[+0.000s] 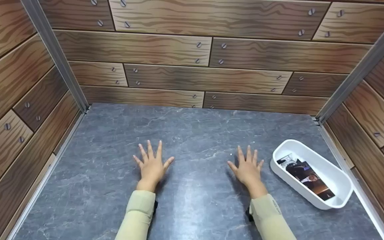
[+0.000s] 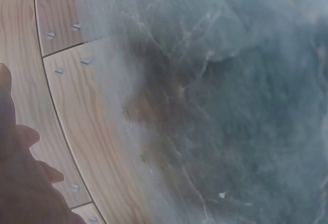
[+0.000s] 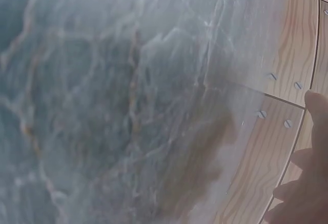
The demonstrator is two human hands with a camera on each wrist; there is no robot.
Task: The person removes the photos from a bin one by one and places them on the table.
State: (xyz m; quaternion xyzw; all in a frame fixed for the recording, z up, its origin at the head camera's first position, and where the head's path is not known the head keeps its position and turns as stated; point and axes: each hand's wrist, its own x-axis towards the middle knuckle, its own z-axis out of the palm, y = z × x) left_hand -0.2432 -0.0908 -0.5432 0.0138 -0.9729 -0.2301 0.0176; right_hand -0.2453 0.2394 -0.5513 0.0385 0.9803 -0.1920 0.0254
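My left hand (image 1: 152, 169) is spread palm down over the grey marbled tabletop (image 1: 192, 133), fingers straight and holding nothing. To its right, my right hand (image 1: 248, 170) is spread the same way, also holding nothing. Beside the right hand stands a white oblong tub (image 1: 337, 181). Inside it lies a dark picture card (image 1: 308, 180), tilted across the bottom, with a smaller black-and-white packet (image 1: 288, 160) at its far end. In the wrist views, only parts of the left hand (image 2: 25, 167) and the right hand (image 3: 307, 178) show at the frame edges.
A wood-plank patterned wall (image 1: 208, 50) closes off the back. Similar panels stand at the left (image 1: 8, 110) and right (image 1: 375, 123), with grey metal posts (image 1: 57, 56) in the corners. The tub sits close to the right edge rail (image 1: 362, 190).
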